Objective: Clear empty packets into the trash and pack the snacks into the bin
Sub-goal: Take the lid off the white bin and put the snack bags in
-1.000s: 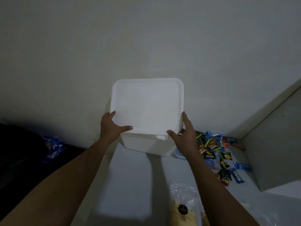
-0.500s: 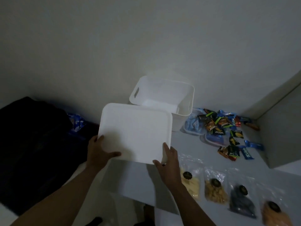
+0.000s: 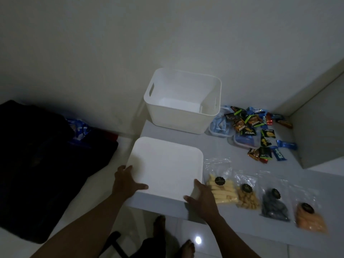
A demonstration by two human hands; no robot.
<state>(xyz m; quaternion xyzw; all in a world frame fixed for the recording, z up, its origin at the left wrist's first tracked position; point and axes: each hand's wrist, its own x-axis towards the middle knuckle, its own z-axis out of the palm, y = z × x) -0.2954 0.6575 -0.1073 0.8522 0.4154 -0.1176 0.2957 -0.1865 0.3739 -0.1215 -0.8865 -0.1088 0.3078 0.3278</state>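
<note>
- Two hands hold the white lid (image 3: pixel 167 164) at the near left part of the table (image 3: pixel 214 146). It is flat and very low, and I cannot tell if it touches yet.
- The left hand (image 3: pixel 126 181) grips the lid's corner at 7 o'clock. The thumb is on top and the other fingers go under the edge, where I cannot see them.
- The right hand (image 3: pixel 201 196) pinches the corner at 5 o'clock, with the thumb on top and the fingers laid along the side.
- I think the lid is light, stiff and smooth, so it could slip. Holding it by the edges looks best.
- From the lid, the open bin (image 3: pixel 176 120) stands at 12 o'clock, and I see nothing inside it. It looks hard and light, with a hole on each side to grab.
- Four clear bags (image 3: pixel 247 198) of snacks lie in a row at 3 to 4 o'clock, and the nearest is just beside the right hand. They look soft outside and crunchy inside — a hard squeeze could break the snacks. I would take each one by its flat top part.
- Many small packets (image 3: pixel 249 125) lie in a heap at 2 o'clock, just beside the bin. They look light and crinkly — easy to scoop up. I cannot tell which ones are empty.
</note>
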